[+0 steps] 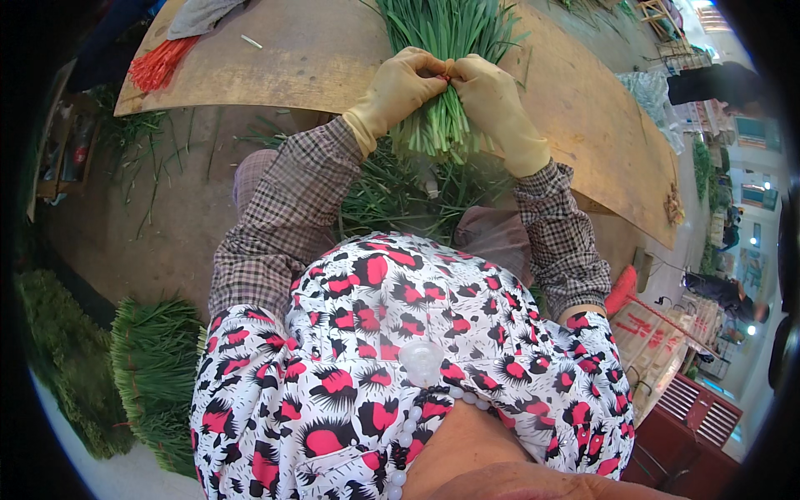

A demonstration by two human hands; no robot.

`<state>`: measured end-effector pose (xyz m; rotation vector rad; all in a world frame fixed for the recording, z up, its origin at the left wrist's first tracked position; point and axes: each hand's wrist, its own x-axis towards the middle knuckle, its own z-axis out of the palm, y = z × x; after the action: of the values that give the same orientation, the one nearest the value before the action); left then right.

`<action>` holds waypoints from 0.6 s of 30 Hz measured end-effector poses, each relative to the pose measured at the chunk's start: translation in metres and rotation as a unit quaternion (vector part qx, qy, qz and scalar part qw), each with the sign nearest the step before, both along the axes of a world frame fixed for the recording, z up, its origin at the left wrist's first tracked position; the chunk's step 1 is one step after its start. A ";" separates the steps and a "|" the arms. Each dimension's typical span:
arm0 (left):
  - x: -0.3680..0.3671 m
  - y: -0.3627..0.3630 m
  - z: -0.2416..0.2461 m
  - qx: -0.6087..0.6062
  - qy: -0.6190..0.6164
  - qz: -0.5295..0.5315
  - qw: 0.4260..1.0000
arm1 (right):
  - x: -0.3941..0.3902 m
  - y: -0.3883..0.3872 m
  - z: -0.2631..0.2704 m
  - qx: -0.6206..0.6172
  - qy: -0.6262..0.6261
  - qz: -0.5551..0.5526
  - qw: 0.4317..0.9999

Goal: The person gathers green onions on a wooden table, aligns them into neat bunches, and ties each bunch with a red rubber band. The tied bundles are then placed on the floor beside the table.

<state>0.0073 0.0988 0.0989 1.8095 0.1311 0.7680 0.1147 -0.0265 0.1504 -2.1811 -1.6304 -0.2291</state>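
A thick bundle of green garlic chives (pixel 451 28) lies across the table edge in front of me, its pale cut stems (pixel 447 128) pointing towards me. Both my hands wear cream rubber gloves and meet at the bundle's middle. My left hand (pixel 397 87) and my right hand (pixel 494 100) pinch a thin red tie (pixel 446 77) between thumbs and fingertips. Most of the tie is hidden by the fingers, so I cannot tell whether it is knotted.
Red tie strips (pixel 161 64) lie under grey cloth (pixel 201 17) on the wooden table (pixel 281 62). Loose leaves (pixel 406 194) lie below the stems. Tied chive bundles (pixel 156 375) stand at lower left. Packed cartons (pixel 650 337) and people (pixel 725 294) are at right.
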 end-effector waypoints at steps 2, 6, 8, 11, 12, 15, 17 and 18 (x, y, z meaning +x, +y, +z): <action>-0.001 -0.002 0.001 0.004 0.003 0.007 1.000 | 0.000 0.000 -0.001 -0.014 0.006 -0.013 1.000; -0.002 -0.006 0.003 0.029 -0.003 0.029 0.999 | -0.001 0.001 -0.004 0.003 0.017 -0.014 1.000; -0.001 -0.008 0.003 0.043 -0.014 0.050 0.998 | -0.003 0.003 -0.006 0.007 0.017 -0.017 1.000; 0.003 -0.011 0.001 0.054 -0.029 0.089 0.994 | -0.007 0.004 -0.005 0.007 0.015 -0.027 0.999; 0.004 -0.012 0.000 0.050 -0.031 0.095 0.994 | -0.008 0.003 -0.002 -0.001 0.020 -0.036 0.999; 0.007 -0.012 -0.004 0.046 -0.045 0.090 0.994 | -0.008 -0.002 0.006 -0.015 0.125 -0.063 0.990; 0.008 -0.010 -0.004 0.048 -0.054 0.080 0.994 | -0.007 -0.006 0.012 -0.028 0.213 -0.074 0.974; 0.008 -0.008 -0.004 0.049 -0.056 0.074 0.994 | -0.006 -0.007 0.013 -0.038 0.251 -0.078 0.964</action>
<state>0.0151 0.0906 0.0953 1.8586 0.1585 0.9943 0.1089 -0.0337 0.1638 -2.1892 -1.2021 0.3268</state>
